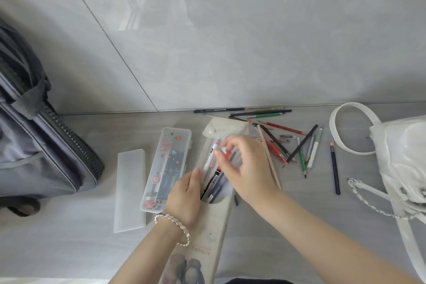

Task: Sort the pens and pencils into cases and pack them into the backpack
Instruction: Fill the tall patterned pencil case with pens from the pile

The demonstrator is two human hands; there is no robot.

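Grey tiled floor [69, 249], tiled wall [230, 30] behind; left hand [184, 198] steadies case [214, 226], right hand [244, 163] pinches pens [213, 157].

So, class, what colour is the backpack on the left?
Grey backpack with a black zip, seen in the head view.

One view only, head-worn, looking steeply down and forward onto a grey floor [69, 249] from close above, with wide-angle bending at the edges. Near enough that both forearms enter from the bottom edge and the hands [239, 163] sit just below centre, over a case [214, 226] running up from the bottom middle. Facing a wall [230, 30] that fills the upper half, with a backpack [34, 140] cut by the left edge and a white bag [401, 157] cut by the right.
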